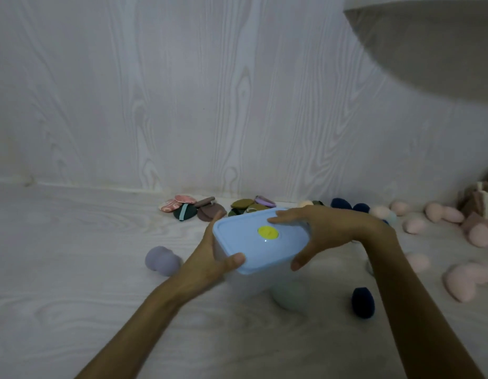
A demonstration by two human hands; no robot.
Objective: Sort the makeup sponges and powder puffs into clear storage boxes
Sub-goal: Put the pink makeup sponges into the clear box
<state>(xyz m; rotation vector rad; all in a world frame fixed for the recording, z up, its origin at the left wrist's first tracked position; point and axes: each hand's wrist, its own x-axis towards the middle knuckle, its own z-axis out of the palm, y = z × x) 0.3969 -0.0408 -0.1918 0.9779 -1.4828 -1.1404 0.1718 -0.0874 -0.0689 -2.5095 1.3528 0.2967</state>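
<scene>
A clear storage box with a light blue lid and a yellow round valve is held above the white wood-grain surface. My left hand grips its left side, thumb on the lid's front edge. My right hand spans the lid's right end, fingers on top and thumb at the front. Flat powder puffs in pink, green, brown, olive and lilac lie by the wall. A lilac sponge, a mint sponge and a navy sponge lie around the box.
Several pink sponges are scattered at the right, with more navy ones near the wall. A beige holder stands at the far right. A white wood-grain wall rises close behind. A grey rounded shape hangs at top right.
</scene>
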